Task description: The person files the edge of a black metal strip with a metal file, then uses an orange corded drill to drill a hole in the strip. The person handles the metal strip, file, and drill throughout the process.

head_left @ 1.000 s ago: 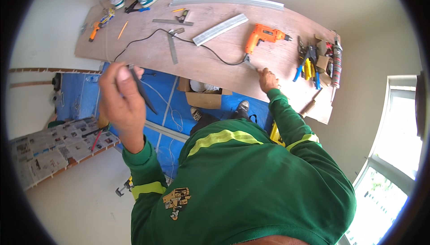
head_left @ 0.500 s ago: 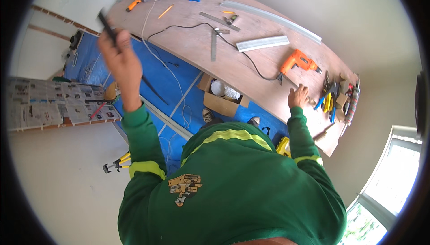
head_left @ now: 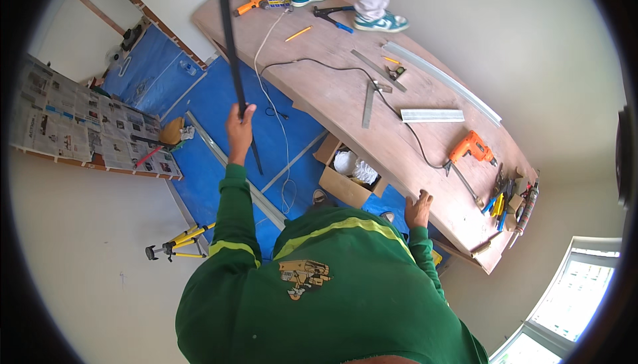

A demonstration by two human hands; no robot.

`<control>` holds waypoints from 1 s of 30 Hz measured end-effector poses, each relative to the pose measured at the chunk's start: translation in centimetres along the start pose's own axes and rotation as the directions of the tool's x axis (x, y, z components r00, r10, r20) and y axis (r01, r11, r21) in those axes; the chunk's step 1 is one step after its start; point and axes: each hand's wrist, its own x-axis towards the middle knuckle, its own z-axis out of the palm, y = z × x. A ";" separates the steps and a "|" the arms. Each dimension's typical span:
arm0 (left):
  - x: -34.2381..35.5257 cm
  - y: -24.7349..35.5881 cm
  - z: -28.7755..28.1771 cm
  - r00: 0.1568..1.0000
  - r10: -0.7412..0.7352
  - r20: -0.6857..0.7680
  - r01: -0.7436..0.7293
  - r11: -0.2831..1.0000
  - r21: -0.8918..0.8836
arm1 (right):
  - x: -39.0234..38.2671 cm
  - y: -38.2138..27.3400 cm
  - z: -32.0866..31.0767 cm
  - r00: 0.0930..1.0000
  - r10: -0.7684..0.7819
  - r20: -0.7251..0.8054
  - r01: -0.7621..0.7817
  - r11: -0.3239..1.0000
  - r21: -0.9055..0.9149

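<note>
My left hand (head_left: 240, 132), raised over the blue floor sheeting, is closed around a long, thin black bar (head_left: 231, 45). The bar stands nearly upright in the picture; its upper end runs out of view and its lower tip tapers. At the near edge of the wooden tabletop (head_left: 399, 144), my right hand (head_left: 418, 210) rests with fingers stretched out and nothing in it. A thin long-handled tool (head_left: 468, 188) lies beyond that hand, beside an orange corded drill (head_left: 473, 147).
Another person's shoes (head_left: 382, 22) stand on the far side of the tabletop. Metal channels (head_left: 432, 116), squares (head_left: 368, 106), and pliers and cutters (head_left: 498, 204) lie there too. Below the edge sits an open cardboard box (head_left: 345, 188). A yellow tripod (head_left: 183, 239) stands at left.
The black bar has swung to a steeper angle and extends higher in the picture. My right hand has drawn back from the long-handled tool to the tabletop's near edge. The view has shifted.
</note>
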 end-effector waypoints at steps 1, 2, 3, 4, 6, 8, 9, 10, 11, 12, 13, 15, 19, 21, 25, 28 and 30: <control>0.9 -1.1 -1.6 0.997 -0.072 -0.014 0.071 0.997 -0.008 | -0.5 -0.5 0.3 0.997 0.052 0.058 -0.053 0.999 0.002; 2.0 -2.2 -3.5 0.998 -0.008 -0.062 0.004 0.998 -0.064 | -0.6 -1.0 0.7 0.995 0.054 0.086 -0.054 0.999 -0.006; 2.9 -3.1 -5.4 0.994 0.023 -0.103 -0.034 0.993 -0.114 | -0.8 -1.4 1.0 0.991 0.065 0.117 -0.064 0.998 -0.013; 3.7 -3.9 -7.5 0.987 -0.007 -0.158 -0.015 0.990 -0.143 | -1.0 -1.7 1.3 0.985 0.075 0.153 -0.072 0.997 -0.023; 5.0 -5.4 -12.0 0.977 0.076 -0.201 -0.114 0.976 -0.188 | 0.0 -2.7 2.3 0.979 -0.126 0.163 0.138 0.988 -0.064; 6.4 -6.3 -16.9 0.884 0.464 -0.058 -0.368 0.766 0.527 | 0.5 -4.1 3.4 0.971 -0.142 0.194 0.177 0.968 -0.179; 7.0 -6.3 -18.7 0.674 0.735 0.076 -0.432 0.308 0.848 | 0.4 -5.0 3.7 0.975 -0.095 0.199 0.104 0.994 -0.037; 6.5 -6.2 -18.9 0.667 0.744 0.037 -0.409 0.324 0.853 | 0.6 -5.9 3.9 0.969 -0.053 0.241 0.067 0.996 -0.051; 5.9 -5.9 -19.1 0.718 0.695 -0.039 -0.336 0.395 0.855 | 0.6 -7.1 4.0 0.939 -0.219 0.266 0.289 0.920 -0.265; 5.1 -5.4 -19.0 0.925 0.089 -0.370 0.052 0.934 0.355 | 0.3 -8.2 3.8 0.968 -0.113 0.222 0.131 0.989 -0.066; 4.2 -4.7 -18.5 0.891 -0.057 -0.451 0.122 0.986 0.116 | 0.0 -9.2 3.2 0.958 -0.019 0.286 0.030 0.999 -0.031; 2.5 -3.1 -17.4 0.904 0.098 -0.416 -0.108 0.994 0.002 | -0.5 -10.8 2.0 0.951 0.016 0.309 -0.003 0.999 -0.040; 0.8 -0.2 -15.6 0.932 0.105 -0.347 -0.091 0.994 0.057 | -1.8 -8.9 -0.2 0.940 0.169 0.296 -0.158 0.985 -0.063; 0.1 0.7 -14.8 0.952 0.116 -0.284 -0.108 0.993 0.044 | -1.3 -5.4 -1.2 0.940 0.250 0.234 -0.238 0.968 -0.079; -2.3 1.8 -13.1 0.963 0.070 -0.262 -0.051 0.996 0.078 | 1.9 2.7 -4.8 0.947 0.315 0.067 -0.308 0.946 -0.101; -4.7 2.1 -11.6 0.958 0.106 -0.266 -0.090 0.993 0.072 | 5.9 7.4 -7.9 0.966 0.250 -0.067 -0.259 0.943 -0.207; -6.3 2.2 -10.7 0.964 0.074 -0.255 -0.056 0.996 0.076 | 8.7 9.9 -9.5 0.970 0.225 -0.088 -0.240 0.942 -0.236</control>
